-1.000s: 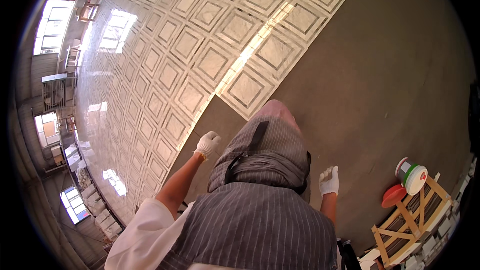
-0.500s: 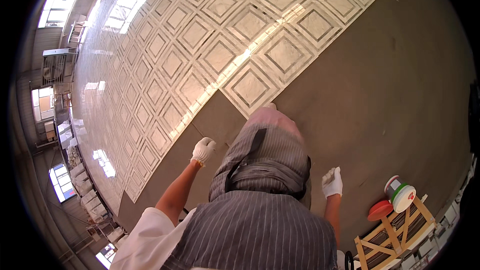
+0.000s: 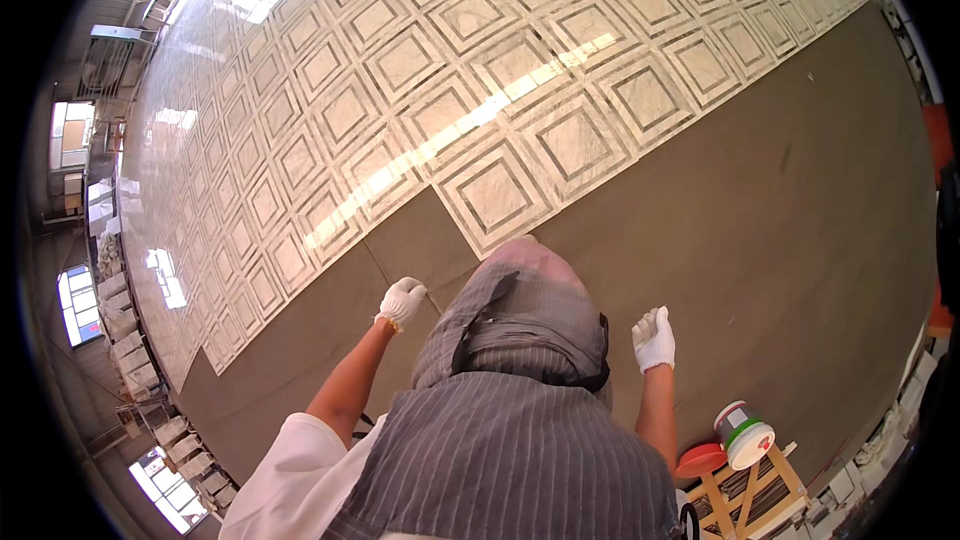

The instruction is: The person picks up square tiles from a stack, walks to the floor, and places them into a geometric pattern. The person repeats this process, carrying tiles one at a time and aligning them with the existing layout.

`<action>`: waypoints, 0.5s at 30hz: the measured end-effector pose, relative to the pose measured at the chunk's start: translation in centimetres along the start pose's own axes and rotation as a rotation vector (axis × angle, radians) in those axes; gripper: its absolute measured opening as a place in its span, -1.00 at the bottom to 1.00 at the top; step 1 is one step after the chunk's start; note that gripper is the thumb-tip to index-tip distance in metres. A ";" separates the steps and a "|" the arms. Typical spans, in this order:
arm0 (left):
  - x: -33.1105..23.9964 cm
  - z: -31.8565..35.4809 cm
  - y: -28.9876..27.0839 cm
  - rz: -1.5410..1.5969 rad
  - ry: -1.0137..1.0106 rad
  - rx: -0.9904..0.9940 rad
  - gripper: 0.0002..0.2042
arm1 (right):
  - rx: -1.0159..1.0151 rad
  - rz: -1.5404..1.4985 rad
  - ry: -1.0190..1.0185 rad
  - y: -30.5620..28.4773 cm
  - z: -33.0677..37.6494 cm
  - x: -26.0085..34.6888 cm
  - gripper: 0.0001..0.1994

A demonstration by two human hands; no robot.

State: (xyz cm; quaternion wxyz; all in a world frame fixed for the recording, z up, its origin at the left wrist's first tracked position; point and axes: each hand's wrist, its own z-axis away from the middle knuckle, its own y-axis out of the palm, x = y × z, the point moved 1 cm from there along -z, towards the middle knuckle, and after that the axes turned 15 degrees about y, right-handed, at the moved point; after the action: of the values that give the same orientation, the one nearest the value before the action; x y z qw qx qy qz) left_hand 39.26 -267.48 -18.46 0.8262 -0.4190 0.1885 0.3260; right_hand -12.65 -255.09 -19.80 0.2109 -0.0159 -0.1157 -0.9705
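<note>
My left hand (image 3: 403,301), in a white knitted glove, hangs over the grey-brown floor covering (image 3: 690,225) with its fingers curled in. Nothing shows sticking out of it. On the other side of my body is my right hand (image 3: 654,339), gloved the same way, its fingers loosely folded and the thumb up. No object shows in it, and neither hand touches anything. Ahead lies a glossy floor of patterned square tiles (image 3: 497,192), cream with grey frames. Its stepped edge meets the floor covering just beyond my legs.
At the lower right a white bucket with a green band (image 3: 747,442) and a red lid or basin (image 3: 701,459) sit by a wooden crate (image 3: 745,502). Stacked pale blocks (image 3: 120,317) line the left wall. A metal rack (image 3: 105,65) stands farther along it.
The view has turned, so the tile edge lies flatter and the bucket and crate sit farther left and lower. My right hand has risen slightly; both hands keep their fingers curled.
</note>
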 end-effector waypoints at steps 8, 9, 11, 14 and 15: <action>-6.3 -4.7 -1.2 0.244 -0.101 -0.082 -0.71 | 0.170 0.043 0.021 1.8 -2.0 1.0 -0.73; -7.0 -4.3 -1.0 0.262 -0.146 -0.081 -0.69 | 0.108 0.076 -0.009 0.6 -2.3 1.3 -0.73; -4.2 -3.7 1.0 0.159 -0.071 -0.085 -0.69 | -0.016 0.148 -0.072 -1.9 -3.3 2.3 -0.73; -7.2 -2.2 3.1 0.182 -0.150 -0.097 -0.68 | -0.042 0.288 0.007 -5.4 -4.8 6.4 -0.71; -9.3 -1.7 3.8 0.225 -0.201 -0.122 -0.69 | 0.004 0.337 0.058 -6.0 -4.7 8.1 -0.70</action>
State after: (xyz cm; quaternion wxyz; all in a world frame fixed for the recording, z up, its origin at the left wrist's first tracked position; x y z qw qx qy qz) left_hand 29.83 -270.72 -16.15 0.7723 -0.4097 0.1305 0.4676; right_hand -22.44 -254.19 -25.02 0.3737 -0.0068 -0.1074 -0.9213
